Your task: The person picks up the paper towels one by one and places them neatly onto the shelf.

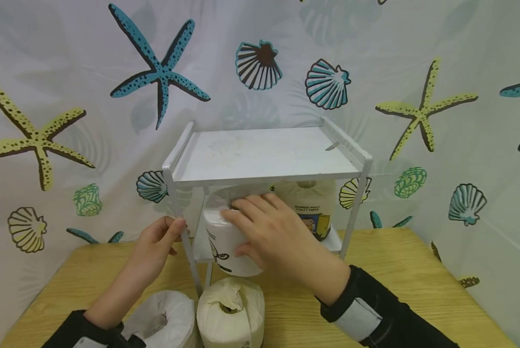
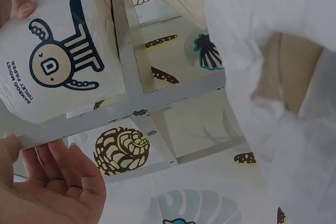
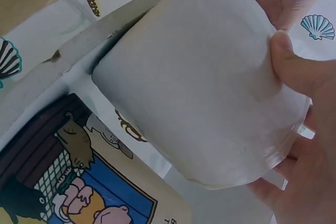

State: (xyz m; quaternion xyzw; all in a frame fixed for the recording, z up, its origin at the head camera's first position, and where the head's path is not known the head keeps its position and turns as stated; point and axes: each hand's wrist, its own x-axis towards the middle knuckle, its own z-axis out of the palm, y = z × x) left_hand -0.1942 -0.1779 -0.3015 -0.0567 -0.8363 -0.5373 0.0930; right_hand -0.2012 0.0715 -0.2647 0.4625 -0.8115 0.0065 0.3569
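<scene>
One toilet paper roll (image 1: pixel 227 241) is grasped by the fingers of the right hand (image 1: pixel 277 232), below the top shelf (image 1: pixel 260 152) of one white rack, at its left. One front post (image 1: pixel 172 200) is pinched by the left hand (image 1: pixel 157 244). A second roll (image 1: pixel 305 195) is held by the lower shelf (image 1: pixel 333 242), at the right. Two more, one white roll (image 1: pixel 183 311) and one cream roll (image 1: pixel 231 324), are seen nearer.
</scene>
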